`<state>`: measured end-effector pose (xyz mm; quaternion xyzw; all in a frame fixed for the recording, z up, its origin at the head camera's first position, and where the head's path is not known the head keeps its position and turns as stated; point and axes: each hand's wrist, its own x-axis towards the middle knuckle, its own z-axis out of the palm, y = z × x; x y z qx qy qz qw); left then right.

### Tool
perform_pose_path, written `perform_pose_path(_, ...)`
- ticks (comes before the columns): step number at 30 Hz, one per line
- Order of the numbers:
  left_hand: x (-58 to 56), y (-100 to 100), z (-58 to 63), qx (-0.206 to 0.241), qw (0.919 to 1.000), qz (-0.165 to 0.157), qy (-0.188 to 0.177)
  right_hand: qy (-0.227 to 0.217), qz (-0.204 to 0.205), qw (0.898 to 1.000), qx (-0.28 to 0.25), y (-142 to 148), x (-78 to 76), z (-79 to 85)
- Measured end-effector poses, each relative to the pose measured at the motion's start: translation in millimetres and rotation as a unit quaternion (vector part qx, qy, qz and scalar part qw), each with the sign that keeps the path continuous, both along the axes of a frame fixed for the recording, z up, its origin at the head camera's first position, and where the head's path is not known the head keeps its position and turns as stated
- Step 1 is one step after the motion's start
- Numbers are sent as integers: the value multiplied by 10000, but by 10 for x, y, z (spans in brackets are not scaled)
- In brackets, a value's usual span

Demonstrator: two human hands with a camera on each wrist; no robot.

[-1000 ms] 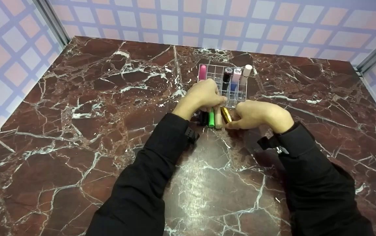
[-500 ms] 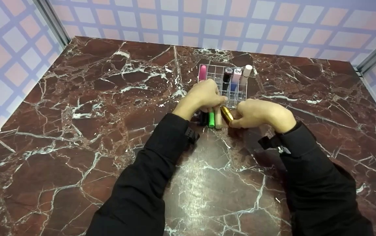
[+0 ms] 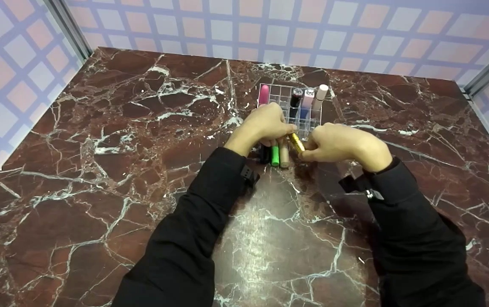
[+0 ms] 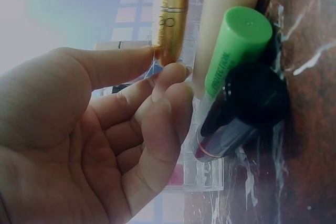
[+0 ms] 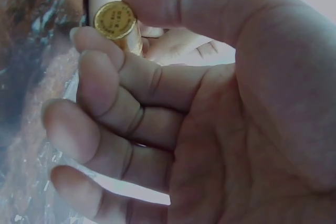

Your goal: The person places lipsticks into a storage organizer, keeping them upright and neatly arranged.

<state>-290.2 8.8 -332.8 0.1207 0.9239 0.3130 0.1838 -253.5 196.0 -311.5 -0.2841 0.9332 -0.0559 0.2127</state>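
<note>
A slim gold lipstick tube [image 3: 297, 143] is tilted between both hands. My left hand [image 3: 268, 121] pinches its far end between thumb and index finger, as the left wrist view shows. At the other end, my right hand [image 3: 340, 143] has thumb and index finger on the round labelled base [image 5: 115, 20]. Just below the left hand lie a beige tube [image 4: 215, 24] marked 03, a green-capped tube [image 4: 239, 40] and a black-capped tube [image 4: 257, 95], side by side on the table. The left hand hides part of these in the head view.
Behind the hands stands a clear compartment organizer [image 3: 279, 88]. It holds a pink tube [image 3: 263, 94] at left, and a dark tube [image 3: 295, 100], a pale-pink-capped tube [image 3: 308, 98] and a white-capped tube [image 3: 321, 94] at right. A patterned wall [image 3: 248, 32] borders the marbled table [image 3: 142, 192].
The gold lipstick tube has risen off the tabletop, its far end reaching the left hand's fingertips. My right hand has moved up and slightly right with it; the left hand has stayed put.
</note>
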Motion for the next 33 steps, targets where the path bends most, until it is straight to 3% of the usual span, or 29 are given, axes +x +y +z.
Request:
perform_pose_path(19, -8, -5, 4, 371, 9991, 116, -149, 429, -238, 9987, -137, -23, 15, 38)
perform_pose_path(33, -15, 9, 5, 818, 9950, 521, 227, 833, -271, 9945, -581, -35, 12, 20)
